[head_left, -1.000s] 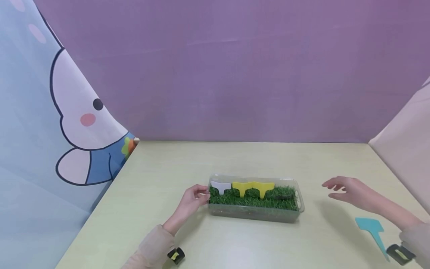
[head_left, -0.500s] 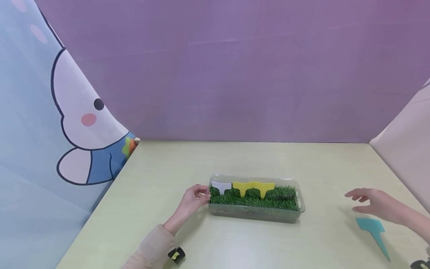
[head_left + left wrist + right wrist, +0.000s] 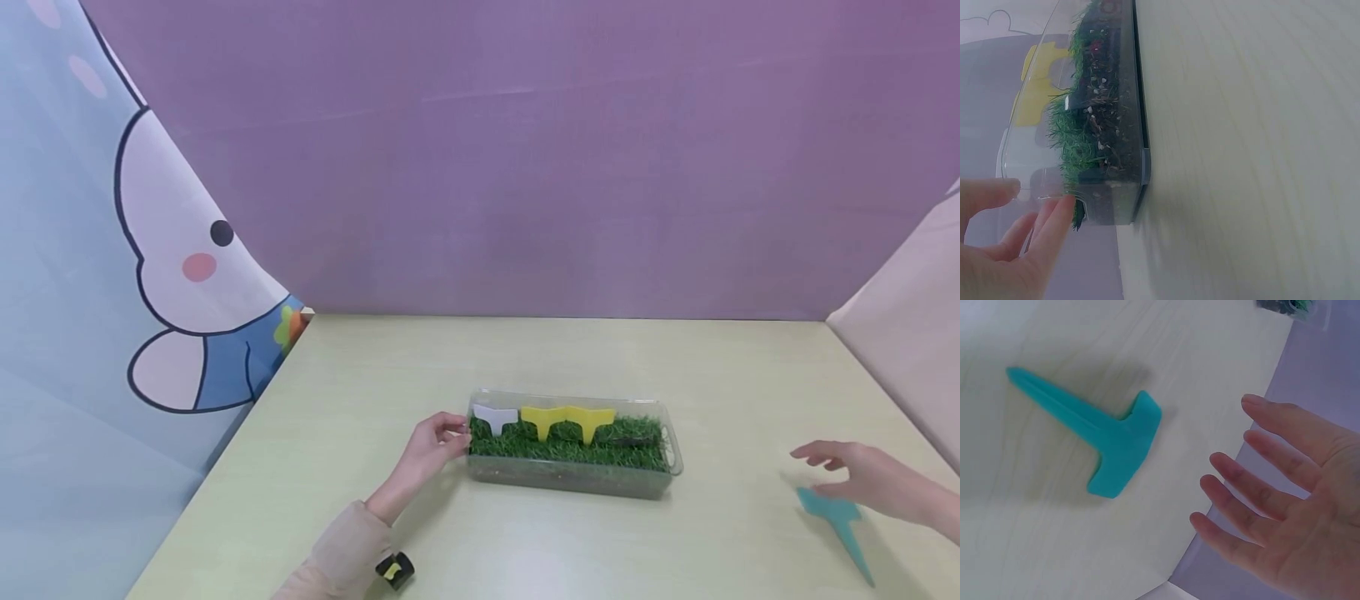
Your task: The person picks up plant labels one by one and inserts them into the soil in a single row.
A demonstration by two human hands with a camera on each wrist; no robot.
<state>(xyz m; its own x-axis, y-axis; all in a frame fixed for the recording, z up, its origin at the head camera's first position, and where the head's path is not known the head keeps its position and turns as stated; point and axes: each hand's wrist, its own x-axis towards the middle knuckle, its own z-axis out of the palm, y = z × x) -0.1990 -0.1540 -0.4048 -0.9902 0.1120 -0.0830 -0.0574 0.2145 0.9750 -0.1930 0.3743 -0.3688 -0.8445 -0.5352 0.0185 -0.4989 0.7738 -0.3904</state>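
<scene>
A clear plastic box (image 3: 570, 477) filled with green artificial grass (image 3: 525, 448) stands mid-table. At its left end my left hand (image 3: 431, 447) grips the wall with thumb and fingers. A white T-shaped plant label (image 3: 496, 418) and two yellow plant labels (image 3: 588, 421) stand upright in the grass. Over at the right, a teal plant label (image 3: 846, 532) lies flat on the table, its pointed stem toward me. Just above its wide head hovers my right hand (image 3: 877, 482). The right wrist view shows those fingers (image 3: 1247, 494) spread and apart from the label.
Through the box wall, dark soil with pale bits (image 3: 1100, 106) shows under the grass. A purple cloth (image 3: 555, 167) hangs behind the pale wooden table (image 3: 375, 358). A printed curtain (image 3: 172, 250) borders the left side and a pale cloth (image 3: 911, 333) the right.
My right hand has moved right and down toward the teal plant label, its thumb now overlapping the label's head in the head view. My left hand and the box have stayed in place.
</scene>
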